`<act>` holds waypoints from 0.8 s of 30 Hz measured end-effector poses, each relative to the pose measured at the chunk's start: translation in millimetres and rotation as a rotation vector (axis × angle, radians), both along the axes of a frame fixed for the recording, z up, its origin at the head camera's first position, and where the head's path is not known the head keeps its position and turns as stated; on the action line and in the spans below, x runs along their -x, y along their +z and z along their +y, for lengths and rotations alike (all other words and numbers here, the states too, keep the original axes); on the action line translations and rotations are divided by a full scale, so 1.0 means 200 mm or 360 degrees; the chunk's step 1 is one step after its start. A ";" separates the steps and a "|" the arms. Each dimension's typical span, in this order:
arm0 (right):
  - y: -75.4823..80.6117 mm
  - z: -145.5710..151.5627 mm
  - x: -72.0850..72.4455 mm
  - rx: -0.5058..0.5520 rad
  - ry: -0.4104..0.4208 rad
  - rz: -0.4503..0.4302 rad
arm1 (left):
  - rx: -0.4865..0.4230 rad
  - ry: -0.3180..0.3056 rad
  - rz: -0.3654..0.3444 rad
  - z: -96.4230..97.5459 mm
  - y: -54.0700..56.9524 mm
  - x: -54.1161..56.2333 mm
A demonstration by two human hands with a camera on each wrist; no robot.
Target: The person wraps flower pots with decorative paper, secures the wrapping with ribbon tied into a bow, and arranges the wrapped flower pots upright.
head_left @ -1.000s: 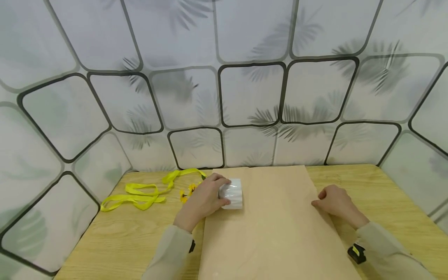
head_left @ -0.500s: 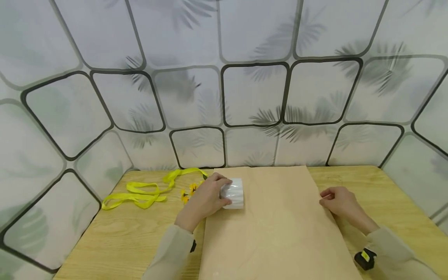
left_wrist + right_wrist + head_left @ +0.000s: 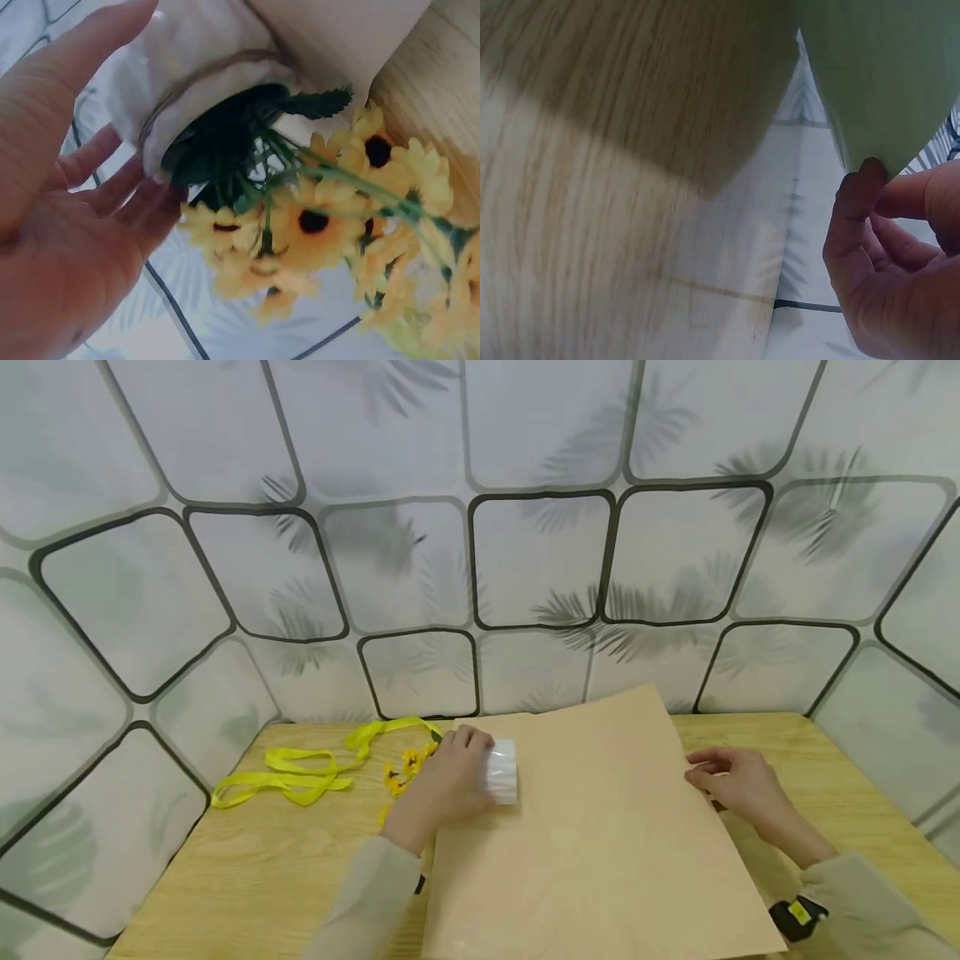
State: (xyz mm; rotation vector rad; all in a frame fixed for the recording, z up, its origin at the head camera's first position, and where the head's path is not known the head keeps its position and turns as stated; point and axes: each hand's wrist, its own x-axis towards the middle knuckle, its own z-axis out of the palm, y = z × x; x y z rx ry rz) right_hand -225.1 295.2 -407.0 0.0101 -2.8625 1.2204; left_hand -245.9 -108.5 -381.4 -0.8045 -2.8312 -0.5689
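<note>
A white flowerpot [image 3: 504, 772] lies on its side near the far left of a large brown paper sheet [image 3: 592, 835]. My left hand [image 3: 450, 781] holds it, thumb on one side and fingers on the other. In the left wrist view, the pot [image 3: 195, 45] has a twine band round its rim, and artificial yellow flowers [image 3: 315, 221] spill from its mouth. At the sheet's right edge my right hand [image 3: 742, 783] pinches the paper between thumb and fingers. The right wrist view shows the pinched paper [image 3: 885, 82], greenish underneath, raised off the wood.
A yellow ribbon [image 3: 300, 777] lies in loose loops on the wooden table [image 3: 240, 868], left of the paper. Patterned fabric walls [image 3: 540, 560] enclose the table at the back and sides. A black wrist device [image 3: 798, 917] sits by the right sleeve.
The sheet's right side and far right corner have risen off the table, with my right hand pinching the edge. My left hand has shifted slightly over the pot.
</note>
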 end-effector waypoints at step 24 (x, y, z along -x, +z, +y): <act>-0.02 -0.02 0.01 0.0015 0.0013 -0.0027 | 0.0411 0.0021 0.0248 0.05 -0.10 0.06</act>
